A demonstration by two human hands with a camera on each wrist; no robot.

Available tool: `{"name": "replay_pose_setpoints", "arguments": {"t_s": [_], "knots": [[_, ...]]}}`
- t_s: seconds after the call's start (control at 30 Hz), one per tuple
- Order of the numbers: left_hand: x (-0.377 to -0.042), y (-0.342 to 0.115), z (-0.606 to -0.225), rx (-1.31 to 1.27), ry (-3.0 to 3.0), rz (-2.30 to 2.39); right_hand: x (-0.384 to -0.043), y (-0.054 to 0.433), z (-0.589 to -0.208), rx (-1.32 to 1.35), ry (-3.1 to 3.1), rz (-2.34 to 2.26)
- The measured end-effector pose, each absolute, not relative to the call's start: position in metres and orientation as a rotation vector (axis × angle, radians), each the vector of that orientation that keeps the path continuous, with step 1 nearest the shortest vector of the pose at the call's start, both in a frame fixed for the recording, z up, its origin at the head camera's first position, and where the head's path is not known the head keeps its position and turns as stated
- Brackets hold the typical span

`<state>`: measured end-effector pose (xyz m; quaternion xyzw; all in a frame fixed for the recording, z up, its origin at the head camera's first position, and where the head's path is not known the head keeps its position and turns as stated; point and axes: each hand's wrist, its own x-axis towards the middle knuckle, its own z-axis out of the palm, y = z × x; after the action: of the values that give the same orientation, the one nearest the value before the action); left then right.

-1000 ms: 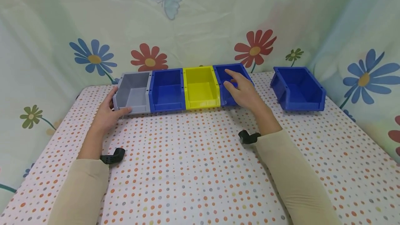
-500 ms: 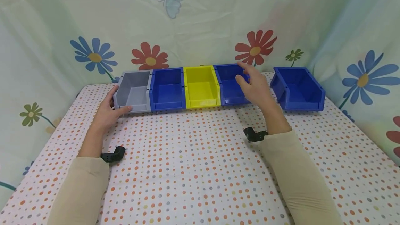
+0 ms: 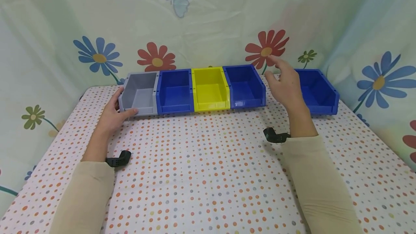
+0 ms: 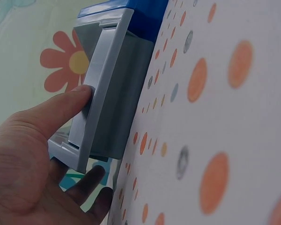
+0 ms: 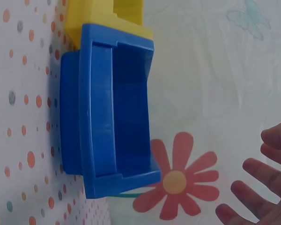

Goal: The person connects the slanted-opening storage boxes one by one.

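My left hand (image 3: 112, 118) holds the front left corner of a grey storage bin (image 3: 143, 95). In the left wrist view the thumb lies on the bin's front lip, with the other fingers around its side, partly hidden. Beside the grey bin, in one row with sides touching, stand a blue bin (image 3: 175, 93), a yellow bin (image 3: 211, 89) and a second blue bin (image 3: 245, 87). My right hand (image 3: 287, 86) is in the air with nothing in it, just right of the row. It partly covers a separate blue bin (image 3: 320, 91). The right wrist view shows its fingers spread apart.
A polka-dot cloth covers the table (image 3: 195, 172). Flower-printed curtains (image 3: 211, 21) hang behind it and at both sides. The separate blue bin stands near the table's back right edge, with a gap between it and the row.
My right hand has moved right, from over the row's rightmost blue bin to in front of the separate one. The left hand stays on the grey bin, and the row looks nearly unmoved.
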<state>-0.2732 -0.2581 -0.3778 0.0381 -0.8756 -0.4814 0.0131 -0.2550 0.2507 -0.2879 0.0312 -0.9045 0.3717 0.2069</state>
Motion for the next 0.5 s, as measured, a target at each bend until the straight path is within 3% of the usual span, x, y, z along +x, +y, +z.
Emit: {"name": "replay_pose_setpoints", "arguments": {"t_s": [0.27, 0.5], "knots": [[-0.273, -0.255, -0.378, 0.149, -2.727, -1.504, -0.259, 0.279, -0.29, -0.082, -2.396, 0.991], [-0.274, -0.254, -0.378, 0.138, -2.736, -1.499, -0.253, 0.317, -0.293, -0.423, -2.32, 1.023]]}}
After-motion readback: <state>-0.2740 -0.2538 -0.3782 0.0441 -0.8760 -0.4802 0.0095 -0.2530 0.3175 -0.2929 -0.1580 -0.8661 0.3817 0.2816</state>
